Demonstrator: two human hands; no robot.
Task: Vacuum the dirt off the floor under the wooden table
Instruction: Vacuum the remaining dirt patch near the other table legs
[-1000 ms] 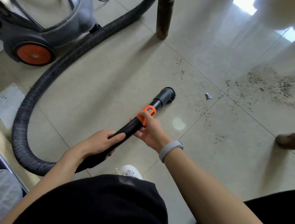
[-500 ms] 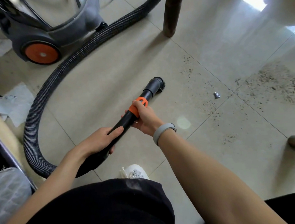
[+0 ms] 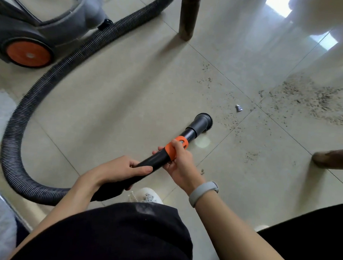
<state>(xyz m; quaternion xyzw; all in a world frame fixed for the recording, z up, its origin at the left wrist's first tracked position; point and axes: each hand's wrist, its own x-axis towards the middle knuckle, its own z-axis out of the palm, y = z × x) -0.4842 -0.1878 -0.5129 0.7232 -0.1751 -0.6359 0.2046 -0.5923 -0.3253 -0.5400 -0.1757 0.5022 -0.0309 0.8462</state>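
Dirt (image 3: pixel 313 98) lies thickest on the tile at the right, near the frame edge, with thinner specks trailing left toward the nozzle (image 3: pixel 203 120) and down beside a table leg (image 3: pixel 334 161). A small crumpled scrap (image 3: pixel 239 108) sits among the specks, just beyond the nozzle. The nozzle rests at the floor (image 3: pixel 129 92), close to the nearest specks but short of the main patch. The left hand (image 3: pixel 121 172) wraps the black wand (image 3: pixel 155 161) low down, fingers curled round it. The right hand (image 3: pixel 180 163) grips the wand higher up at the orange collar (image 3: pixel 175 148) (thumb laid over the collar), a grey band (image 3: pixel 202 192) on its wrist. The ribbed hose (image 3: pixel 51 81) loops from the wand's rear round to the left and back up past the vacuum (image 3: pixel 33 35), which stands at upper left on an orange wheel (image 3: pixel 29 55). A second table leg (image 3: pixel 188 16) stands at top centre. A white shoe (image 3: pixel 146 195) shows below the wand.
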